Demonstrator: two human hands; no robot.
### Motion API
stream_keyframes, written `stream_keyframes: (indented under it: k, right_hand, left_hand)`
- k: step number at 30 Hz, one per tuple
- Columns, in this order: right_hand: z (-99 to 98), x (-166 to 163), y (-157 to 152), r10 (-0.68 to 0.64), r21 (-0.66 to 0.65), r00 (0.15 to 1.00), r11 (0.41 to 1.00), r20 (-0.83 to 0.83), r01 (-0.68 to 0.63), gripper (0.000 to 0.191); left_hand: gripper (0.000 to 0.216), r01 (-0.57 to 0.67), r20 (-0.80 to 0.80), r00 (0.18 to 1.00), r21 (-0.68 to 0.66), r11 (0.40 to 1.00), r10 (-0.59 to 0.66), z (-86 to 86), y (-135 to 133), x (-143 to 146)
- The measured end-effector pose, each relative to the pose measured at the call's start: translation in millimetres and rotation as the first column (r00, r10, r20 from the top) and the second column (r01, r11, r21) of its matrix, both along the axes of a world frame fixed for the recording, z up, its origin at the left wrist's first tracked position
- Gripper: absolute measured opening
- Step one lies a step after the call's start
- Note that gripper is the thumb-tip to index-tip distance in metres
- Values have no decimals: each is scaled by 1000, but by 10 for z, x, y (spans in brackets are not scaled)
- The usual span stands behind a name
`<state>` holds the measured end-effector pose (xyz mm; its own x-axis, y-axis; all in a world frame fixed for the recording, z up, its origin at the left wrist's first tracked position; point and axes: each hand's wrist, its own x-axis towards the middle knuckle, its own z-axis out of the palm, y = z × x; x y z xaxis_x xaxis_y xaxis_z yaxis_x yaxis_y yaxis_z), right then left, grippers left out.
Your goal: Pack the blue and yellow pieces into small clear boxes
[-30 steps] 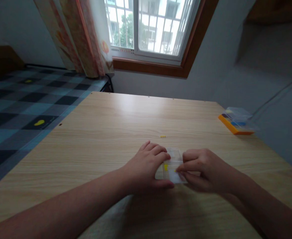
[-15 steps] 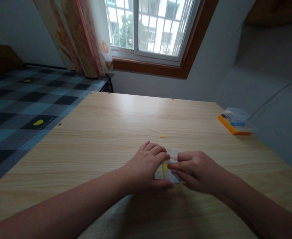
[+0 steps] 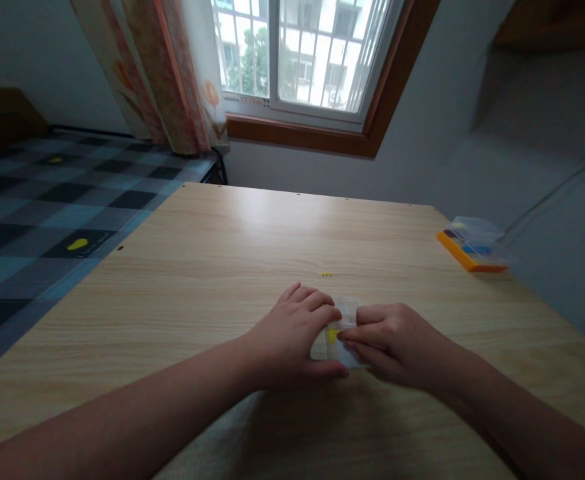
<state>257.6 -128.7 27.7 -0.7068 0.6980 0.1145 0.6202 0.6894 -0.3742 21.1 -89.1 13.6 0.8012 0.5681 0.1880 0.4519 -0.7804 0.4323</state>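
Observation:
A small clear plastic box (image 3: 345, 311) with its lid tipped back lies on the table between my hands. Something yellow (image 3: 333, 336) shows at its left inside, beside a whitish area. My left hand (image 3: 295, 337) grips the box from the left, fingers at its far side and thumb at its near edge. From the right, my right hand (image 3: 397, 341) reaches over the box with thumb and index finger pressed together by the yellow patch. Whatever those fingertips hold is hidden. Three tiny yellow pieces (image 3: 326, 274) lie in a row beyond the box.
An orange-edged case (image 3: 472, 265) with a raised clear lid and blue contents sits at the right edge of the wooden table (image 3: 197, 267). A bed with a checked cover (image 3: 72, 207) adjoins the left side. Behind are a window (image 3: 317, 60) and curtain (image 3: 172, 80).
Both hands stay at the box in almost the same pose. The right fingertips have shifted very slightly by the yellow patch.

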Motion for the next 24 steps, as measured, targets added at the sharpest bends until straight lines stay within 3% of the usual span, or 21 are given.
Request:
stream_keyframes:
  k: [24]
  right_hand:
    - [-6, 15, 28, -4, -16, 999, 1000, -37, 4, 25]
  left_hand:
    - [62, 5, 6, 1000, -2, 1000, -5, -11, 0, -4]
